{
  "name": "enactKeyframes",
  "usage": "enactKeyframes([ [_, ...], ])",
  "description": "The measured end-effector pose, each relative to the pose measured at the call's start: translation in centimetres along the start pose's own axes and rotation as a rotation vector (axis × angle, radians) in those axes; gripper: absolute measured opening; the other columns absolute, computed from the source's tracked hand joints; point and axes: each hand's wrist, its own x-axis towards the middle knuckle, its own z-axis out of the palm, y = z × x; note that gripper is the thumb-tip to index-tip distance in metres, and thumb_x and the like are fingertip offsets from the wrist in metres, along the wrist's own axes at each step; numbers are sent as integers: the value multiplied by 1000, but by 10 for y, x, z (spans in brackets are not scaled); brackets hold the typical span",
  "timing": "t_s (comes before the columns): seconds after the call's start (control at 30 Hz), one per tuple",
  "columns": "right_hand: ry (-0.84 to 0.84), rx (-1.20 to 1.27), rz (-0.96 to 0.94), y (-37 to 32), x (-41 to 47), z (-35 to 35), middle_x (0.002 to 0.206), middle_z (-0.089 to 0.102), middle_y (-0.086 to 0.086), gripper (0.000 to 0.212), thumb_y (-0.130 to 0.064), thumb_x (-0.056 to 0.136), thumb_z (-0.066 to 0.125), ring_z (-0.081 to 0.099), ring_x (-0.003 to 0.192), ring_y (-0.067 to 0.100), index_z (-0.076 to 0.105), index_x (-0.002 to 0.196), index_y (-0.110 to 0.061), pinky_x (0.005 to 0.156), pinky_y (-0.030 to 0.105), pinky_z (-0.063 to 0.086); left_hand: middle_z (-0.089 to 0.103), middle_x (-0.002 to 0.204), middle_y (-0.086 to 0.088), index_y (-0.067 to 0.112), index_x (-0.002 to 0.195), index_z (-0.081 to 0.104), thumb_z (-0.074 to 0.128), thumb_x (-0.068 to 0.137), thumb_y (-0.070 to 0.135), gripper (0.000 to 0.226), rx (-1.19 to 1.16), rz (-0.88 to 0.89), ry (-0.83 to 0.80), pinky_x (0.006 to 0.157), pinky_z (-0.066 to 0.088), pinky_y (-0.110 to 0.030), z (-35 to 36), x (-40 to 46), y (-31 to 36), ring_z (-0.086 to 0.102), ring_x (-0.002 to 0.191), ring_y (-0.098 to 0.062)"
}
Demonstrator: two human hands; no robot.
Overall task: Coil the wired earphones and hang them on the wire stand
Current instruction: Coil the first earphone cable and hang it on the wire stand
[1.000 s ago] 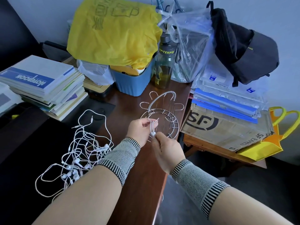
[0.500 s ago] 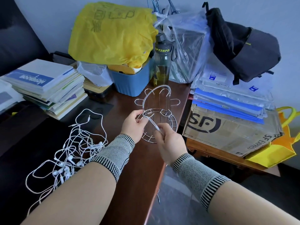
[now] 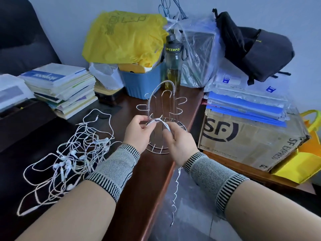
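Earphones (image 3: pixel 159 121) stretch between both hands before the wire stand (image 3: pixel 162 108), left hand (image 3: pixel 137 132) and right hand (image 3: pixel 179 141) each pinching cord. The dangling tail (image 3: pixel 175 188) could snag the table edge (image 3: pixel 166 174), pulling loops loose.

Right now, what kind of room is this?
Probably a cluttered office or study. A stack of books sits on a dark wooden desk, blue folders lie on an SF Express shipping box, and a backpack rests on top.
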Motion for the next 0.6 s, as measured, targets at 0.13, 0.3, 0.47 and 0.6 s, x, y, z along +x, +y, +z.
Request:
enactKeyframes([
  [0.13,31,28,-49,-7,-24,3,67,59,-4,20,-31,99,42,55,69,18,58,98,-20,68,28,40,70,84,-5,29,88,59,69,81,36,14,6,54,58,63,46,-34,-9,-26,-3,54,58,-15],
  [0.3,100,85,-2,-20,-65,6,54,45,-9,32,-34,97,46,43,54,7,49,68,-22,57,27,33,71,84,-3,28,97,59,69,68,48,37,22,88,79,70,56,-42,-28,-80,-5,66,68,-21],
  [0.47,140,207,116,-32,-109,11,51,42,-3,43,-39,89,54,39,51,15,52,61,-7,54,28,36,66,82,-3,21,121,57,66,83,40,43,21,143,52,76,54,-41,-44,-131,-8,65,76,-21],
  [0.6,269,456,184,-51,-128,8,59,36,3,34,-39,78,49,35,59,19,46,56,-13,60,37,33,59,78,4,23,123,53,53,76,55,57,-65,127,41,78,50,-45,-48,-152,-3,55,71,-17],
])
